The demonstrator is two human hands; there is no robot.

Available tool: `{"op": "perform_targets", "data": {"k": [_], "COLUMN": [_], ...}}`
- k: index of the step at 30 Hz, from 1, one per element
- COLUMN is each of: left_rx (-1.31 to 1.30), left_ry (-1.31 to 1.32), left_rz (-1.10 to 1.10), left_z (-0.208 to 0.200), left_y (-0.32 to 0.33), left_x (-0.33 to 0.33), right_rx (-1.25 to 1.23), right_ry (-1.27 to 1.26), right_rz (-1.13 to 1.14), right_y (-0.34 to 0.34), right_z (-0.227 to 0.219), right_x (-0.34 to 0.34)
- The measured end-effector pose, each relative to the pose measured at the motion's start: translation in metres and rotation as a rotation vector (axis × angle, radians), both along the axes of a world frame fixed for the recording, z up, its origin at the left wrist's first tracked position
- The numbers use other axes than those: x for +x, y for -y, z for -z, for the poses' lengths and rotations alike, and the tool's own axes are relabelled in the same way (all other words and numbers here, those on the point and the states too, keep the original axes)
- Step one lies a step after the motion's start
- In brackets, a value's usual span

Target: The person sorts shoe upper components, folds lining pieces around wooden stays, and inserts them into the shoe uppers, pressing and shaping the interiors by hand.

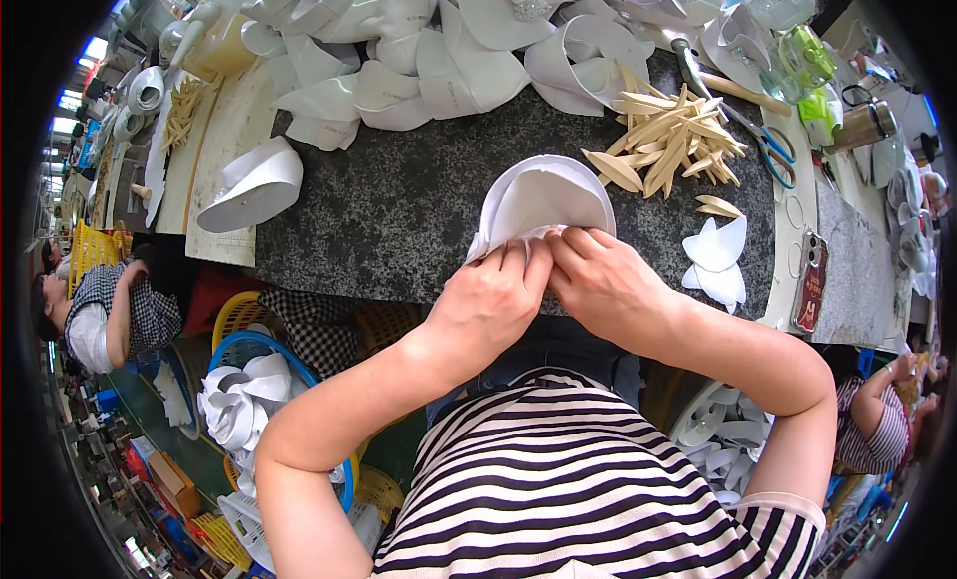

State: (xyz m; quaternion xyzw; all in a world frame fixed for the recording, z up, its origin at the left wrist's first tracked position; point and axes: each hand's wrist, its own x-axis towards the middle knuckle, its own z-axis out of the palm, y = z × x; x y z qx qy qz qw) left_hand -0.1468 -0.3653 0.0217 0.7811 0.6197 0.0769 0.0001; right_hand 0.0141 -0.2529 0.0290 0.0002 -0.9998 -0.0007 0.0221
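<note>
A white, curved shoe upper stands at the near edge of the dark speckled worktop, its rounded rim facing away from me. My left hand and my right hand meet at its near edge, fingertips pinching it side by side. Whatever the fingertips press between them is hidden. Just beyond my right hand lies a heap of beige leaf-shaped pieces. Nearer, to the right, are small white cut pieces with pointed lobes. Another white upper lies alone on the left.
White uppers pile along the back. A hammer and blue-handled scissors lie back right, near a phone and a flask. Baskets with white parts, including a blue one, flank me below. Co-workers sit at both sides.
</note>
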Motion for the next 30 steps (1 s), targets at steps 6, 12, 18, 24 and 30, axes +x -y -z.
{"op": "perform_targets", "data": {"k": [6, 12, 18, 24, 30], "left_rx": [-0.041, -0.025, 0.063, 0.136, 0.09], "left_ry": [-0.038, 0.143, 0.07, 0.023, 0.179], "left_rz": [0.033, -0.121, -0.117, -0.011, -0.138], "left_z": [0.002, 0.003, 0.015, 0.013, 0.004], "left_y": [-0.003, -0.006, 0.003, 0.001, -0.016], "left_x": [-0.003, -0.013, -0.004, -0.011, -0.018], "right_rx": [-0.073, -0.048, -0.104, -0.135, -0.188], "right_ry": [0.043, 0.023, -0.05, -0.219, -0.456], "right_rz": [0.033, 0.041, 0.024, 0.114, 0.029], "right_y": [-0.008, -0.014, -0.011, -0.011, -0.013], "right_z": [0.001, -0.002, -0.001, 0.012, 0.013], "right_x": [-0.009, -0.022, -0.017, -0.019, -0.018]}}
